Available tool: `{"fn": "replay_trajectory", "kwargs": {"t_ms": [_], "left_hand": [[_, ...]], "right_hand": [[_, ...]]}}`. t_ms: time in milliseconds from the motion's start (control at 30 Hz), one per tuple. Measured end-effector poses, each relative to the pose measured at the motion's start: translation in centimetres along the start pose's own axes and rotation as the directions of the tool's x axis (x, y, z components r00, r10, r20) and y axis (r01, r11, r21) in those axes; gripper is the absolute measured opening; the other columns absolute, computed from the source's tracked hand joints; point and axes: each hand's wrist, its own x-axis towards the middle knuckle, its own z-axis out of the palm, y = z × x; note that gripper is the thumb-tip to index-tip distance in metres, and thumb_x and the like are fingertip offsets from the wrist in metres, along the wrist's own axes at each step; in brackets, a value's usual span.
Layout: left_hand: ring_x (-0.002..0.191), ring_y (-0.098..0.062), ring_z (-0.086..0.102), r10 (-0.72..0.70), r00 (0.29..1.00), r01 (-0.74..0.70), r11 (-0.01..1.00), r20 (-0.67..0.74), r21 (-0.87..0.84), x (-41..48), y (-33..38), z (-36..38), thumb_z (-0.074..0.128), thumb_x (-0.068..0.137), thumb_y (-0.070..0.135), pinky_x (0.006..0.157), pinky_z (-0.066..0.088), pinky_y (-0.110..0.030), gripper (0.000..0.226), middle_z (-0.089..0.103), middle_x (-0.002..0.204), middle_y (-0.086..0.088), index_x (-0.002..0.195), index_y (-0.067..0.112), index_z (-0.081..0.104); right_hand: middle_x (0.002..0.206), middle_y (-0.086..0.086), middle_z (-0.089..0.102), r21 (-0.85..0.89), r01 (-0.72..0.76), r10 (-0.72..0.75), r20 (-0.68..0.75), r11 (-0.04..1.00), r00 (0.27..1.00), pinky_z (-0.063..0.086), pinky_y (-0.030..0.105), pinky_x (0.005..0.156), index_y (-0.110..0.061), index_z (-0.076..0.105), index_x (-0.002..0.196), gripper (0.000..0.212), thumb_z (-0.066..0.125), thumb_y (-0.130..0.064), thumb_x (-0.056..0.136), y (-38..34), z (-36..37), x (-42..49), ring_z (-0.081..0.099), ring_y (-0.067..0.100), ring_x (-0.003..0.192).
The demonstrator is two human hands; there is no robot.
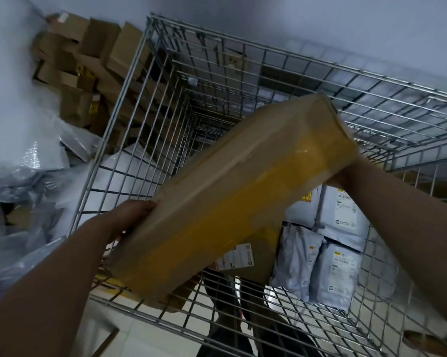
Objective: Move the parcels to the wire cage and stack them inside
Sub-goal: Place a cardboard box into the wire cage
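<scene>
Overhead, the long cardboard box (230, 197) hangs tilted across the open top of the wire cage (268, 70). Deep free room lies at the cage's far left, and grey parcels (333, 266) fill its near right. The left hand (129, 217) grasps the box's low end and the right hand (338, 180) its high end, both arms outstretched.

We read no text anywhere. White label (234, 256) on brown box (262, 269): print too blurred. Labels on grey mailer bags (297, 253): small logos, fine lines, unreadable. Yellow sticker (306, 196): marks unclear. Long taped parcel (230, 197): nothing legible to us.
</scene>
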Motion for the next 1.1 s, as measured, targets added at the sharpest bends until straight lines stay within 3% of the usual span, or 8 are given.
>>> {"fn": "replay_trajectory", "kwargs": {"t_ms": [167,333,500,600,667,767,867,1100], "left_hand": [[0.114,-0.040,0.061,-0.071,0.997,0.072,0.997,0.032,-0.021,0.0,-0.7,-0.5,0.044,0.106,0.057,0.106,0.049,-0.059,0.053,0.061,0.132,-0.014,0.137,0.017,0.058],[0.116,-0.041,0.063,-0.091,0.992,0.095,0.994,0.085,-0.047,0.2,-0.5,0.3,0.041,0.106,0.059,0.101,0.054,-0.060,0.056,0.059,0.135,-0.013,0.138,0.015,0.057],[0.115,-0.045,0.064,-0.061,0.983,0.091,0.981,0.174,-0.170,0.5,-1.0,0.8,0.048,0.107,0.049,0.107,0.049,-0.065,0.048,0.063,0.133,-0.026,0.129,0.009,0.064],[0.106,-0.041,0.057,-0.032,0.982,0.079,0.965,0.185,-0.252,0.7,-1.6,1.1,0.049,0.107,0.043,0.113,0.041,-0.067,0.046,0.062,0.122,-0.028,0.128,0.004,0.064],[0.101,-0.038,0.061,-0.035,0.987,0.083,0.946,0.156,-0.313,0.9,-1.9,1.6,0.049,0.107,0.042,0.113,0.043,-0.060,0.047,0.068,0.112,-0.024,0.124,0.003,0.067],[0.112,-0.041,0.066,-0.068,0.987,0.120,0.921,0.148,-0.371,1.4,-2.2,2.2,0.046,0.106,0.053,0.113,0.044,-0.059,0.055,0.071,0.121,-0.025,0.122,0.007,0.071],[0.121,-0.043,0.065,-0.107,0.984,0.156,0.901,0.139,-0.406,2.2,-3.0,2.5,0.047,0.101,0.062,0.113,0.044,-0.061,0.061,0.072,0.124,-0.021,0.122,0.010,0.073],[0.110,-0.037,0.073,-0.122,0.980,0.177,0.893,0.156,-0.414,4.4,-5.1,2.9,0.040,0.096,0.076,0.106,0.051,-0.058,0.072,0.079,0.112,-0.013,0.114,0.019,0.080]], "right_hand": [[0.079,0.001,0.073,0.006,-0.030,0.030,0.077,1.000,0.997,0.061,0.029,0.061,-0.018,0.067,0.089,0.027,0.049,-0.030,0.107,-0.9,3.4,1.4,0.073,0.016,0.068],[0.074,-0.003,0.075,0.117,0.011,-0.021,0.085,0.993,0.996,0.060,0.031,0.066,-0.020,0.076,0.080,0.052,0.036,-0.030,0.112,-1.5,5.3,2.4,0.074,0.013,0.067],[0.108,0.004,0.076,0.176,-0.004,-0.017,0.121,0.984,0.993,0.056,0.046,0.093,-0.021,0.079,0.099,0.040,0.051,-0.049,0.098,-2.6,7.6,4.4,0.072,0.027,0.102],[0.105,0.005,0.056,0.119,-0.091,0.078,0.110,0.989,0.991,0.036,0.047,0.101,-0.030,0.055,0.090,0.021,0.058,-0.051,0.090,-2.0,8.7,6.4,0.043,0.031,0.108],[0.104,0.004,0.034,0.113,-0.135,0.123,0.105,0.984,0.987,0.028,0.050,0.101,-0.036,0.032,0.094,0.038,0.066,-0.049,0.083,-1.2,9.7,7.6,0.023,0.028,0.109],[0.117,0.010,0.046,0.069,-0.176,0.167,0.121,0.982,0.979,0.031,0.057,0.111,-0.033,0.051,0.099,0.030,0.065,-0.053,0.082,0.1,11.5,9.0,0.041,0.034,0.114],[0.128,0.009,0.072,0.033,-0.189,0.189,0.010,0.981,0.982,0.049,0.063,0.100,-0.025,0.075,0.113,0.046,0.055,-0.060,0.089,1.3,12.9,10.2,0.068,0.036,0.117],[0.052,-0.002,0.064,-0.013,-0.286,0.286,0.074,0.958,0.955,0.054,0.033,0.050,-0.026,0.068,0.047,0.070,0.036,-0.053,0.103,4.6,14.2,12.8,0.062,0.019,0.042]]}}
